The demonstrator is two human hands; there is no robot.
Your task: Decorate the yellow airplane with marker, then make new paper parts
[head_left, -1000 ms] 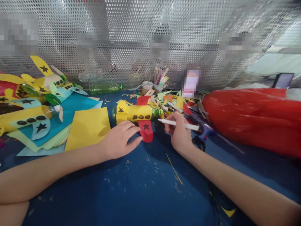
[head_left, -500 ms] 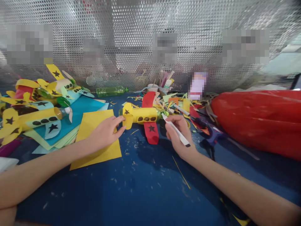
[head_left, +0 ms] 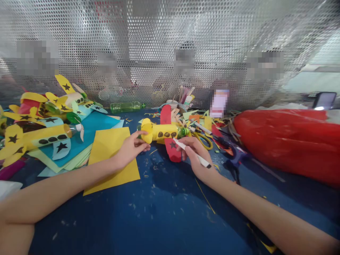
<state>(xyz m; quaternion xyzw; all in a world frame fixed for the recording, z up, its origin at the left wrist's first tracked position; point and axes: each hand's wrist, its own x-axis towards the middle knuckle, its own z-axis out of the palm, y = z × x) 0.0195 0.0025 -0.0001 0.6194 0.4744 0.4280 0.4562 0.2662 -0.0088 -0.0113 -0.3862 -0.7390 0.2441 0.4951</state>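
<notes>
A toy airplane (head_left: 166, 131) made from a green plastic bottle wrapped in yellow paper lies across the middle of the blue table. Three dark ovals run along its side, and a black star marks its near red wing (head_left: 174, 152). At the yellow paper tail, my left hand (head_left: 131, 147) grips the rear end between fingers and thumb. My right hand (head_left: 198, 156) is closed around a white marker (head_left: 195, 154), its tip over the near wing close to the body. The green bottle cap end (head_left: 183, 132) points right.
Other bottle airplanes (head_left: 50, 136) crowd the left, beside blue paper (head_left: 102, 122) and a yellow sheet (head_left: 111, 141). A green bottle (head_left: 126, 107) lies behind. Scissors (head_left: 236, 156), paper scraps and a red plastic bag (head_left: 289, 141) are on the right. A perforated metal screen (head_left: 148, 42) stands behind.
The marker and my right hand have moved from the cap end leftward to the near red wing. My left fingers have closed further onto the tail, and the airplane has tilted slightly.
</notes>
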